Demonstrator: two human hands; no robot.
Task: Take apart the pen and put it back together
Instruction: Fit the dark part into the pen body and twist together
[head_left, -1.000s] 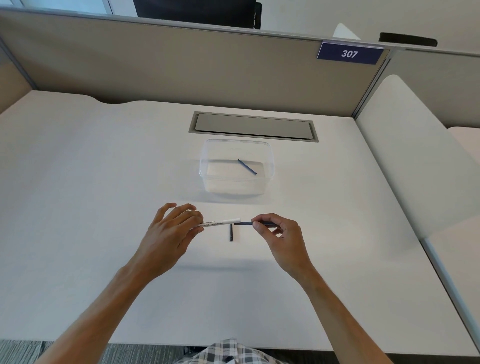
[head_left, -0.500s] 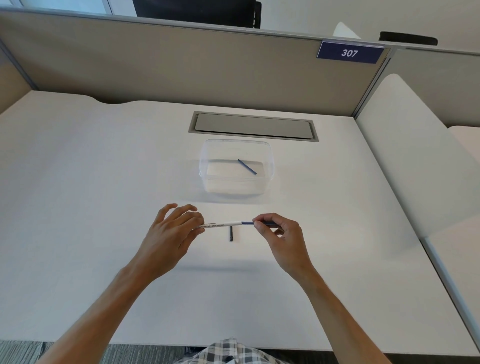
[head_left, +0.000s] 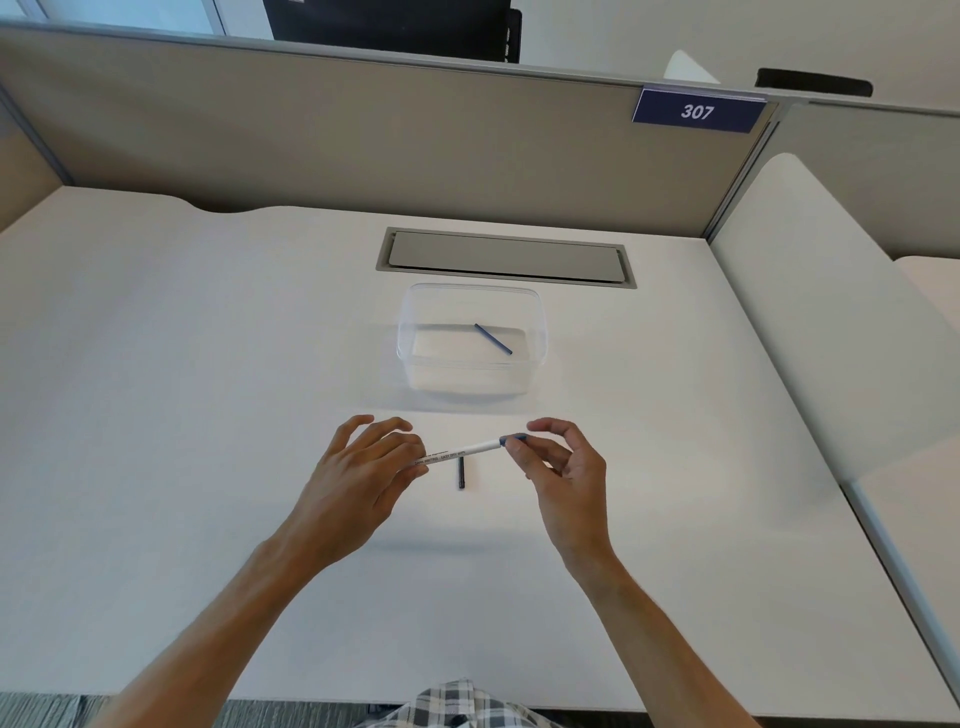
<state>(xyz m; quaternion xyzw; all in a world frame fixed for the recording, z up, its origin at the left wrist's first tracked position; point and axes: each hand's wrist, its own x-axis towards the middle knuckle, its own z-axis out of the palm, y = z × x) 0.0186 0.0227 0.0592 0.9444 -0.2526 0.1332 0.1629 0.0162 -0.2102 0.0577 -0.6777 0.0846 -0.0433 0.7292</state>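
Note:
A white pen barrel (head_left: 460, 450) with small printed text is held level above the desk, between my two hands. My left hand (head_left: 358, 480) grips its left end with thumb and fingers. My right hand (head_left: 561, 467) pinches a dark blue piece (head_left: 511, 440) at the barrel's right end; only a short bit of blue shows. A short dark pen part (head_left: 461, 473) lies on the white desk (head_left: 208, 415) just below the barrel. Another thin blue stick (head_left: 492, 339) lies inside a clear plastic container (head_left: 415, 332) farther back.
A grey cable hatch (head_left: 506, 257) is set in the desk behind the container. Beige partition walls (head_left: 363, 135) close the back, with a blue sign "307" (head_left: 697, 110). A white side panel (head_left: 810, 312) slopes along the right. The desk's front edge is near my body.
The blue piece in my right hand has gone into the barrel's right end; a second ago it was apart from it, now only its tip shows. My left hand stayed put.

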